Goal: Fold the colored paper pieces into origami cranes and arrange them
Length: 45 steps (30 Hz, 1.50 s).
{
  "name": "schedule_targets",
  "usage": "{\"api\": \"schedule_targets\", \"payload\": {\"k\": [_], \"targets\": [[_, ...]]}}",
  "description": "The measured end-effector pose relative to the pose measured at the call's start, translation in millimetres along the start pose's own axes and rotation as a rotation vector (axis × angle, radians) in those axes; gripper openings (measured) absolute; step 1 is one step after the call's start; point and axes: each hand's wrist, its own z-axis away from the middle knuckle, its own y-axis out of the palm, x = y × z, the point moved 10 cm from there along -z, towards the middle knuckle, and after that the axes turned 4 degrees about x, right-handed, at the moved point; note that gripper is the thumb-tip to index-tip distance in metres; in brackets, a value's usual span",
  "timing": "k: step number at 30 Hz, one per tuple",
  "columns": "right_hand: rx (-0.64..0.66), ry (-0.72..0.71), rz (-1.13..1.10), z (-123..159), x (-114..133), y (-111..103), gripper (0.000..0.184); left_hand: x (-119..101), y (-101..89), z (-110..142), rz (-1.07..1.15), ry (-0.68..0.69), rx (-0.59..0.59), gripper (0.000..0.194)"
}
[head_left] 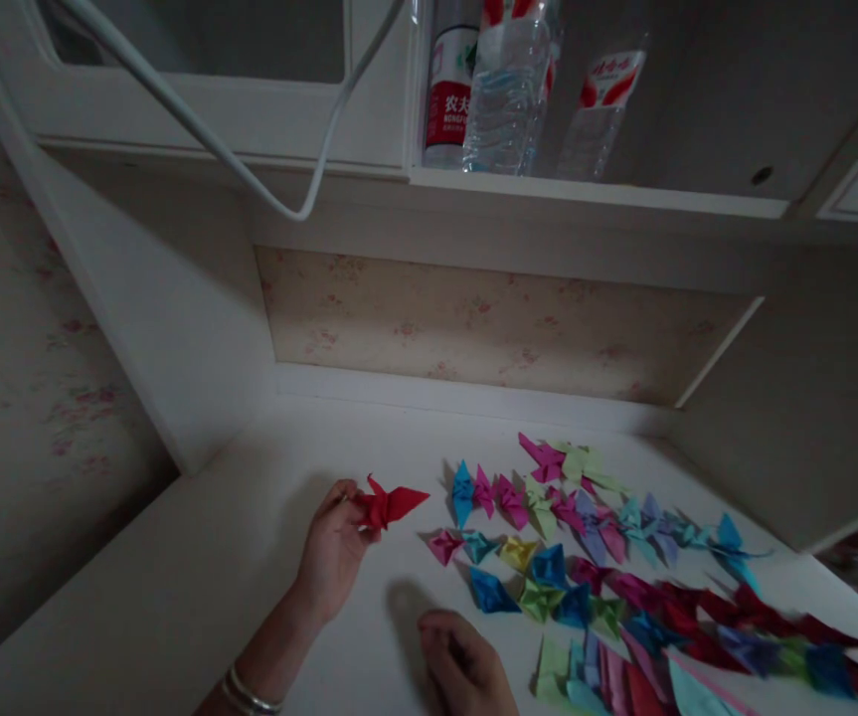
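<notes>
A red origami crane (391, 505) is pinched between the fingertips of my left hand (335, 552), raised over the white desk. One pointed wing of it sticks out to the right. My right hand (465, 661) is curled into a loose fist at the bottom of the view, with nothing visible in it. Close by on the right lie rows of folded paper pieces: a blue crane (462, 494), a pink piece (444, 546), a yellow piece (518, 553) and a dark blue piece (492, 591). Bracelets circle my left wrist.
More folded paper in several colours (622, 676) spreads along the right side of the white desk (250, 587). Above the desk, plastic bottles (507, 109) stand on a shelf (593, 196). A white cable (250, 179) hangs down from the cabinet.
</notes>
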Motion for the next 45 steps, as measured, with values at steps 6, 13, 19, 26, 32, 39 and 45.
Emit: {"api": "schedule_targets", "payload": {"k": [6,13,19,26,32,39,45], "targets": [[-0.005,-0.049,-0.231,-12,43,-3,0.066,56,35.9,18,0.14,-0.237,0.189,0.025],[0.121,-0.159,-0.108,-31,61,-3,0.041,84,26.1,16,0.079,-0.346,0.226,0.021],[0.076,-0.255,-0.098,-41,57,-9,0.036,90,21.5,16,-0.015,-0.357,0.194,0.022],[-0.081,-0.254,-0.133,-36,56,-32,0.032,82,27.6,17,-0.181,-0.266,0.175,0.026],[-0.223,-0.239,-0.114,-31,51,-52,0.04,82,42.0,25,-0.44,-0.186,0.355,0.029],[-0.227,-0.248,-0.092,-28,47,-52,0.04,79,37.8,24,-0.502,-0.133,0.336,0.028],[-0.226,-0.223,-0.081,-28,42,-51,0.042,73,40.0,24,-0.506,-0.099,0.339,0.025]]}}
